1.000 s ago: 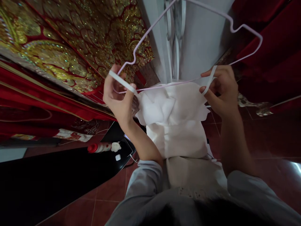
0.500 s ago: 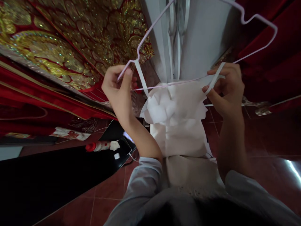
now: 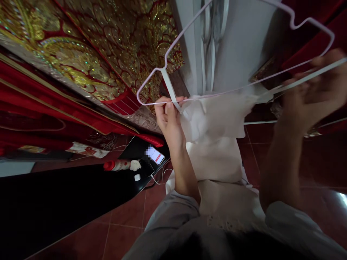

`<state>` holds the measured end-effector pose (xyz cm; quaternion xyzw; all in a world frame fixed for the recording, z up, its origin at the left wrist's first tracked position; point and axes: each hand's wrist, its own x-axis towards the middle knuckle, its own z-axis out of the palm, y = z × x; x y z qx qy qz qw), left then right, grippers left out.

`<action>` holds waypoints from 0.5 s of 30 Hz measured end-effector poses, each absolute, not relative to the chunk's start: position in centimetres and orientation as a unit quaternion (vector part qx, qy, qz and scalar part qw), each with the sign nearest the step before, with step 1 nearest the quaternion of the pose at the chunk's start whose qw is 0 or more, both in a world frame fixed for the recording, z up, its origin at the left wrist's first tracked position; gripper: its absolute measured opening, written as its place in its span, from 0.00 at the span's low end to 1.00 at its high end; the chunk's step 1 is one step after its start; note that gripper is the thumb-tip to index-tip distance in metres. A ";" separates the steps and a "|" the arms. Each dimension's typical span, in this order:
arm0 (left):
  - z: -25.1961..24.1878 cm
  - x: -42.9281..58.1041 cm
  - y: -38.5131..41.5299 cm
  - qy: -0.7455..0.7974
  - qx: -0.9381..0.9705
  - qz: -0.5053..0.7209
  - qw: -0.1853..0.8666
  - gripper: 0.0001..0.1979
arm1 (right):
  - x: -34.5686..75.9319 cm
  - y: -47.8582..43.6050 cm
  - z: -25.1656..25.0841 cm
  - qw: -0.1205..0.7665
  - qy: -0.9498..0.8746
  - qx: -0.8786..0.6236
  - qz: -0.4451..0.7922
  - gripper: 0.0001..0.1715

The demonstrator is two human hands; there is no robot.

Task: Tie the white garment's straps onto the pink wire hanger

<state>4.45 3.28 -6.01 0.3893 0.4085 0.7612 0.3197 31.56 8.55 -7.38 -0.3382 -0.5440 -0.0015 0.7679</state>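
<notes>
A thin pale-pink hanger (image 3: 166, 59) spans the upper middle, its hook end out of view. A white strap (image 3: 168, 85) of a white garment (image 3: 225, 115) loops over the hanger's left notch. My left hand (image 3: 171, 124) is closed at the hanger's lower bar, thumb and fingers pinching the strap's lower part there. To the right, my right hand (image 3: 311, 97) is blurred and pulls the other strap (image 3: 311, 74) taut toward the hanger's right end. This strap lies across the fingers. Below the bar the garment hangs down, partly blurred.
Red garments with gold sequins (image 3: 108, 47) hang at left, and dark red cloth at upper right. A black table (image 3: 67, 202) at lower left bears a red-capped bottle (image 3: 116, 165), a phone (image 3: 155, 155) and a small white case (image 3: 137, 177). Red tiles (image 3: 127, 216) cover the floor.
My left hand has moved from the hanger's left end right and down to the strap at the lower bar. My right hand has gone right, stretching the other strap outward.
</notes>
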 end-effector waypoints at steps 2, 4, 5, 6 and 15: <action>-6.2 4.3 3.3 0.397 0.396 0.764 0.319 0.16 | 33.8 9.7 -6.4 0.772 -0.546 -0.325 0.030 0.26; -6.3 4.3 3.3 0.381 0.400 0.772 0.315 0.16 | 35.0 10.2 -4.6 0.710 -0.595 -0.371 0.062 0.25; -6.4 4.4 3.2 0.370 0.400 0.777 0.315 0.17 | 35.1 10.3 -3.7 0.657 -0.630 -0.411 0.057 0.25; -6.4 4.5 3.2 0.360 0.400 0.781 0.318 0.17 | 34.8 10.4 -2.8 0.605 -0.661 -0.443 0.040 0.26; -6.5 4.3 3.2 0.331 0.405 0.777 0.351 0.16 | 34.6 13.1 -5.1 0.677 -0.629 -0.380 -0.046 0.34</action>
